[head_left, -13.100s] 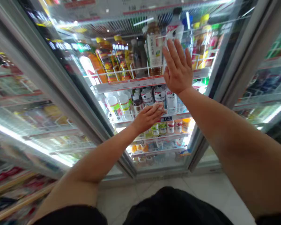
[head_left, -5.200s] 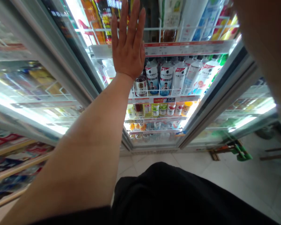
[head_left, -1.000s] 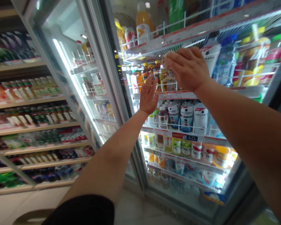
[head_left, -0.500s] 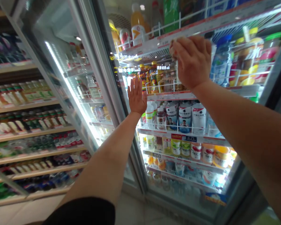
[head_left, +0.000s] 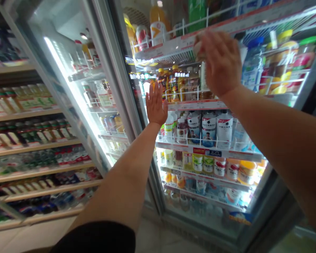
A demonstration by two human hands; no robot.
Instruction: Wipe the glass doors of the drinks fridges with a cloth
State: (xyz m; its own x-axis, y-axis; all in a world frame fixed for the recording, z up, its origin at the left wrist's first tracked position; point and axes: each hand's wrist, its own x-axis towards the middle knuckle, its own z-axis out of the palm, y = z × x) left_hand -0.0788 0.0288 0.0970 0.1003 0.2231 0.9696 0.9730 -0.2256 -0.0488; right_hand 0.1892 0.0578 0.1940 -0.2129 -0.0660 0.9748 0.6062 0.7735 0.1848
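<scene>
My left hand (head_left: 157, 105) lies flat against the glass door (head_left: 200, 218) of a drinks fridge, fingers stretched up and close together. Higher and to the right, my right hand (head_left: 222, 63) presses a crumpled cloth (head_left: 199, 49) to the same glass. Motion blurs this hand, and only a bit of the cloth shows past its fingers. Behind the glass, rows of bottles stand on wire shelves, among them white-labelled bottles (head_left: 209, 128) below my hands and an orange juice bottle (head_left: 158, 26) above.
A metal door frame (head_left: 113, 66) runs along the left of this door, with another lit fridge section beyond it. Farther left, wooden shelves (head_left: 37, 144) hold many bottles. A tiled floor (head_left: 158, 232) shows at the bottom.
My right hand has shifted slightly up and right across the glass with the cloth. My left hand stays flat on the glass. The view has tilted a little.
</scene>
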